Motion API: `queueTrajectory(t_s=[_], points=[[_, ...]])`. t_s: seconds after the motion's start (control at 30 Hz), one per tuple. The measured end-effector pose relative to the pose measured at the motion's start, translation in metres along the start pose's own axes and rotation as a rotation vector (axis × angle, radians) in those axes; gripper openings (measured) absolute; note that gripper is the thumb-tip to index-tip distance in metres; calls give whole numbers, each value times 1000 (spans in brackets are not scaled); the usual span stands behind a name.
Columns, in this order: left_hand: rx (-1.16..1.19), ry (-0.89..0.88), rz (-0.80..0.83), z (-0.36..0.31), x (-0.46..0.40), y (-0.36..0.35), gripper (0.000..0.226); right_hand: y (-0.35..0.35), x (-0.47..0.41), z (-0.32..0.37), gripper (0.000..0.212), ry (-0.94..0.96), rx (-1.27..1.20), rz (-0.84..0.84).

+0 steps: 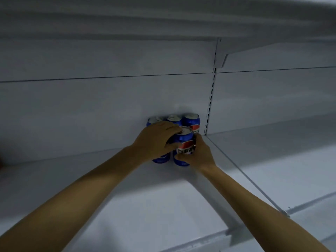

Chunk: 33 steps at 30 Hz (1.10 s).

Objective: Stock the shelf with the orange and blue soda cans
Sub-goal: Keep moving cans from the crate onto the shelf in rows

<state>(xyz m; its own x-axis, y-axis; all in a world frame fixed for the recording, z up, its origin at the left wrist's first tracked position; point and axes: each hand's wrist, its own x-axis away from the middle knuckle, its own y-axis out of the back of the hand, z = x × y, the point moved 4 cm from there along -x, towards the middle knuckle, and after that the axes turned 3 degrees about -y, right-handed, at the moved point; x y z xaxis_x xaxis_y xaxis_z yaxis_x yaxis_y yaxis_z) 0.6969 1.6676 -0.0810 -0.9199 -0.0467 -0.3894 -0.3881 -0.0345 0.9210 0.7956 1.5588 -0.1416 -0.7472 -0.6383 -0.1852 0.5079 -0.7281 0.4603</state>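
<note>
Nearest the camera: 2 bare forearms, reaching up and forward from the bottom corners over a pale grey shelf [127, 206]. Left hand [154, 140] laid over the top of a blue can [161, 158] in the front row, fingers curled down around it, fingertips reaching the rim of the neighbouring can. Right hand [198, 153] wrapped around the lower side of the front right can [183, 142], thumb and fingers gripping the red, white and blue label. Both front cans upright on the shelf, touching or nearly so. Behind them, against the grey back panel [91, 106], 3 more blue cans [191, 121] upright in a row, just left of a slotted upright [209, 106]. Right of the cans, a thin divider edge [236, 168] running toward the camera, separating this shelf from the next bay. Overhead, the underside of an upper shelf [127, 24] on a bracket [221, 55]. Dim, bluish light; top of the view blurred. Orange cans nowhere in view.
</note>
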Motion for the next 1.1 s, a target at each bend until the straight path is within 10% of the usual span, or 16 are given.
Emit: queueTrajectory(t_s=[0.6,0.77,1.1], points=[[-41,120,92,1,-27,4,58,-1,-18,1,97,-31,179,185],[-245,142,100,-13,25,45,63,20,22,35,100,58,466,88],[-574,359,337,-87,224,127,69,1,189,128,96,321,937,452]])
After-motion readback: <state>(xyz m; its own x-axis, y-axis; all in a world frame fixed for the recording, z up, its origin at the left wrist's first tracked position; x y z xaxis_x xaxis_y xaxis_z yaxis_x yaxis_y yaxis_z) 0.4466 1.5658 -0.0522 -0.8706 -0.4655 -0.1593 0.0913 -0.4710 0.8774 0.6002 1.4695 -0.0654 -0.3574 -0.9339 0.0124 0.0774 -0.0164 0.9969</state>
